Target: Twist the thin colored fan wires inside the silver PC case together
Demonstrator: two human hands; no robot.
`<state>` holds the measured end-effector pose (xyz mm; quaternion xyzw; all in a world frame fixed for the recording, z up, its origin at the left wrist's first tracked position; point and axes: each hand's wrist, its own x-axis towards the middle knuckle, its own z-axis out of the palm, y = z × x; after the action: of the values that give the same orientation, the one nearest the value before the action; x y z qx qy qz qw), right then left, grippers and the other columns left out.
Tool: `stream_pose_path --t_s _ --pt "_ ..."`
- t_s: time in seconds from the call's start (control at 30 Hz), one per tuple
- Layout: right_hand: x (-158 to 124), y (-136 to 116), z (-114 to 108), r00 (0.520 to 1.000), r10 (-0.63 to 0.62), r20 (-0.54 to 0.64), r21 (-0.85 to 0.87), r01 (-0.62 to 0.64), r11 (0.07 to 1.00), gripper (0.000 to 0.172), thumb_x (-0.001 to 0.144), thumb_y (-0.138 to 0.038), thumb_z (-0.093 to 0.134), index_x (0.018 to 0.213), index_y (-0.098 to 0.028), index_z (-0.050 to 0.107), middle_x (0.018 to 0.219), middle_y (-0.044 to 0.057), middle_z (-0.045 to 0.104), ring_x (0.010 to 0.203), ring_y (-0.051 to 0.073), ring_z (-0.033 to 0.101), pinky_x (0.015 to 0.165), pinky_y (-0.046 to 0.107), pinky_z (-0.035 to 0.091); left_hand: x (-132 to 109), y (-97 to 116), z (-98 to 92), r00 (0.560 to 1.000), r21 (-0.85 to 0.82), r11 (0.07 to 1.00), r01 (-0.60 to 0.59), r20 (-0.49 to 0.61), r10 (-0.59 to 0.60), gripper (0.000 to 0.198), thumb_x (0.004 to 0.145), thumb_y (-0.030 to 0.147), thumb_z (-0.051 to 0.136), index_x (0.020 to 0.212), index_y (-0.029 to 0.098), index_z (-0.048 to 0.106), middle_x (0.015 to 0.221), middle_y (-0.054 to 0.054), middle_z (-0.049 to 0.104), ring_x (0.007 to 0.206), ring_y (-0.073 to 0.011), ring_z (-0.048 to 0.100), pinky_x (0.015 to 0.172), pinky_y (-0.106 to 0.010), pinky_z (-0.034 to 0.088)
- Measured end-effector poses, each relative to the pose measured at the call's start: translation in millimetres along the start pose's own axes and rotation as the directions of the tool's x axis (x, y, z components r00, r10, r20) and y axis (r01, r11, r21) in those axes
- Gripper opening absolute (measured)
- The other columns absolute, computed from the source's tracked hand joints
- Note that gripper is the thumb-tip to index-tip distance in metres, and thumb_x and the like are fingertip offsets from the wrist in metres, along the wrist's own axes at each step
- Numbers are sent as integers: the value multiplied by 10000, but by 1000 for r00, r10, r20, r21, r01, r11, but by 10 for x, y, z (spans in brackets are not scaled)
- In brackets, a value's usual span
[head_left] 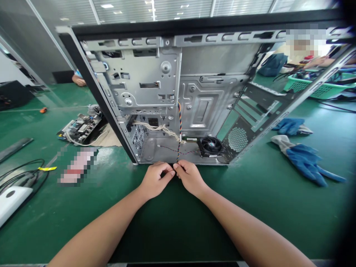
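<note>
An open computer case (pixel 164 81) stands in front of me, its bare metal inside facing me. From its drive cage runs a multicoloured twisted cable (pixel 180 122), down over the case's lower front edge to my fingers. My right hand (pixel 191 177) pinches this cable. My left hand (pixel 156 180) is closed in a pinch at the same spot, fingertips meeting; the cable's end is hidden there. On the case floor sit a CPU fan (pixel 210 145) with a thin lead and a green memory stick (pixel 191 139). A bundle of white wires (pixel 157 127) hangs inside at left.
Left of the case lies a circuit board (pixel 83 126) with parts on it. Black cables (pixel 25 170) and a white device (pixel 13 200) lie farther left. Blue gloves (pixel 306 159) and a green basket (pixel 306 87) are at right. Other people's hands (pixel 79 79) show beyond.
</note>
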<state>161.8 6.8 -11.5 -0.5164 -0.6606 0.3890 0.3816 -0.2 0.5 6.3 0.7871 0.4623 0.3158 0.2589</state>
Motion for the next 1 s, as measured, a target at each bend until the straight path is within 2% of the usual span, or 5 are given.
stream_pose_path --t_s 0.3,0.63,1.0 --pt "2 22 4 999 -36 28 33 35 999 325 910 -329 422 608 -209 413 570 -29 460 553 119 436 540 253 326 5 -26 7 994 -132 987 93 63 -85 154 856 255 557 745 170 620 716 7 648 674 -131 578 644 -238 421" --pt "6 4 7 1000 -12 -14 11 12 1000 352 893 -354 449 576 -215 383 528 -38 414 520 116 385 505 257 291 -3 -12 20 999 -45 998 44 7 -44 113 824 237 585 733 181 622 716 -1 650 679 -139 580 642 -253 420" --pt "-4 9 2 1000 -18 6 19 18 1000 354 906 -359 436 585 -214 395 528 -35 438 516 115 394 504 251 294 -11 -19 43 999 -81 995 52 22 -50 151 859 241 542 735 177 600 714 9 628 676 -132 567 668 -252 414"
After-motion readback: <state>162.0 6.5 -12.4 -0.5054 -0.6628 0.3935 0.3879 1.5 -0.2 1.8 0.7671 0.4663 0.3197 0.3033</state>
